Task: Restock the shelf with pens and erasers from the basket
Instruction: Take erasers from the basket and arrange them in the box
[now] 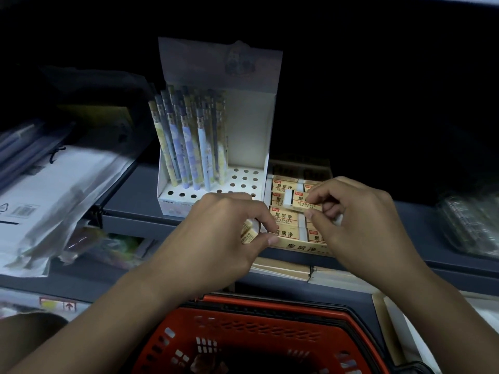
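A yellow eraser box (299, 245) full of wrapped erasers sits on the grey shelf (135, 201), right of a white pen display (216, 147) holding several pens. My right hand (361, 225) pinches one eraser (303, 203) just above the rows in the box. My left hand (226, 233) grips a couple of erasers (248, 233) at the box's left edge. The red basket (256, 338) sits below, in front of the shelf.
Plastic-wrapped packets (54, 198) lie on the shelf at the left. Clear-packed goods (469, 222) lie at the right. Notebooks (283, 271) are stacked on the lower shelf under the eraser box. The shelf's back is dark.
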### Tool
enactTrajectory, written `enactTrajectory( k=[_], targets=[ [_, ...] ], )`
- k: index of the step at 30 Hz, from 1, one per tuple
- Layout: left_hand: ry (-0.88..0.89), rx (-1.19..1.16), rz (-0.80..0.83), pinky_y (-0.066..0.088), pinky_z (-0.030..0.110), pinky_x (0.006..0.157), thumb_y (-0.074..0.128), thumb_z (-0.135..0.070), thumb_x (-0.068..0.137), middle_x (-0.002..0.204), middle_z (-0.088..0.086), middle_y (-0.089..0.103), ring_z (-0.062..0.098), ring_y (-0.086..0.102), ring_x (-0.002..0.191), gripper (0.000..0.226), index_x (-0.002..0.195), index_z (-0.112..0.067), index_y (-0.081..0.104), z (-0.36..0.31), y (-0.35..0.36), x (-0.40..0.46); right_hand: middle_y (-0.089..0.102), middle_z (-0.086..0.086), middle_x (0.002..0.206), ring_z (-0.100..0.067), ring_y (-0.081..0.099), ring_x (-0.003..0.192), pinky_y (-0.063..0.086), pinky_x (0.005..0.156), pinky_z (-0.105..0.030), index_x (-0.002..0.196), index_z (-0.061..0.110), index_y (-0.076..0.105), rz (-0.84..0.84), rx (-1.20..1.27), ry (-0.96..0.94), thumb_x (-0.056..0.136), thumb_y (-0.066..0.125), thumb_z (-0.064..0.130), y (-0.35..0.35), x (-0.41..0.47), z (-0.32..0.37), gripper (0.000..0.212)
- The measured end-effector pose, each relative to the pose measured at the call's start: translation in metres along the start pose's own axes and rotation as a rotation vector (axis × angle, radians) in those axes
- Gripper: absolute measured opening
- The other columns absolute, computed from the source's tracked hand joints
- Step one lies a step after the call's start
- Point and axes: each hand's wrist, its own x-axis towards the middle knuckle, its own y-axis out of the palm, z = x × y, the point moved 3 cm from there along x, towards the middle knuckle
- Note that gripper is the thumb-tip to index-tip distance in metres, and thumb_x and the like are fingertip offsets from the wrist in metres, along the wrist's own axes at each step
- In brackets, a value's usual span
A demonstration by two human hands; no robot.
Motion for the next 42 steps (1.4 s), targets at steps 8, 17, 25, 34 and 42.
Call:
enactTrajectory(
  k=[8, 17, 25, 34, 42],
  targets=[
    [0.020, 0.060, 0.025, 0.055, 0.027, 0.084, 0.077, -0.038, 0.092, 0.090, -0.025, 0.068, -0.003, 0.064, 0.091, 0.008, 0.100, -0.035, 0.079, 0.000, 0.000, 0.001, 0.067, 0.012, 0.099, 0.004, 0.063, 0.083, 0.050, 0.072, -0.008, 0.100, 0.021, 0.076, -0.093, 0.011, 0.076, 0.089, 0.080, 0.018, 0.011, 0.015, 0.003, 0.012],
    [0.013, 0.085, 0.033, 0.052, 0.020, 0.079, 0.075, -0.038, 0.093, 0.089, -0.024, 0.068, -0.004, 0.063, 0.090, 0.006, 0.097, -0.034, 0.078, 0.001, 0.001, 0.001, 0.064, 0.003, 0.106, -0.005, 0.063, 0.082, 0.051, 0.071, -0.016, 0.108, 0.023, 0.077, -0.001, -0.112, 0.157, 0.093, 0.075, 0.026, 0.022, 0.025, 0.000, 0.015],
    [0.011, 0.095, 0.038, 0.056, 0.024, 0.079, 0.073, -0.038, 0.094, 0.094, -0.023, 0.070, -0.002, 0.064, 0.094, 0.007, 0.098, -0.034, 0.077, 0.001, 0.002, 0.001, 0.071, 0.009, 0.084, -0.007, 0.068, 0.079, 0.056, 0.060, -0.025, 0.090, 0.024, 0.079, -0.045, -0.090, 0.193, 0.094, 0.076, 0.028, 0.027, 0.032, 0.002, 0.006],
    [0.025, 0.110, 0.033, 0.055, 0.022, 0.077, 0.074, -0.035, 0.094, 0.092, -0.023, 0.070, -0.003, 0.065, 0.092, 0.005, 0.097, -0.033, 0.078, -0.001, 0.003, 0.001, 0.077, 0.008, 0.092, -0.007, 0.068, 0.080, 0.055, 0.066, -0.022, 0.094, 0.023, 0.083, -0.045, -0.119, 0.176, 0.095, 0.074, 0.018, 0.030, 0.042, -0.004, 0.010],
    [0.031, 0.101, 0.037, 0.054, 0.018, 0.078, 0.075, -0.033, 0.094, 0.091, -0.023, 0.070, -0.004, 0.065, 0.091, 0.004, 0.096, -0.034, 0.078, -0.001, 0.003, 0.001, 0.073, 0.009, 0.085, -0.008, 0.068, 0.077, 0.051, 0.062, -0.021, 0.088, 0.026, 0.080, -0.054, -0.133, 0.222, 0.094, 0.073, 0.020, 0.031, 0.044, -0.003, 0.011]
  ],
)
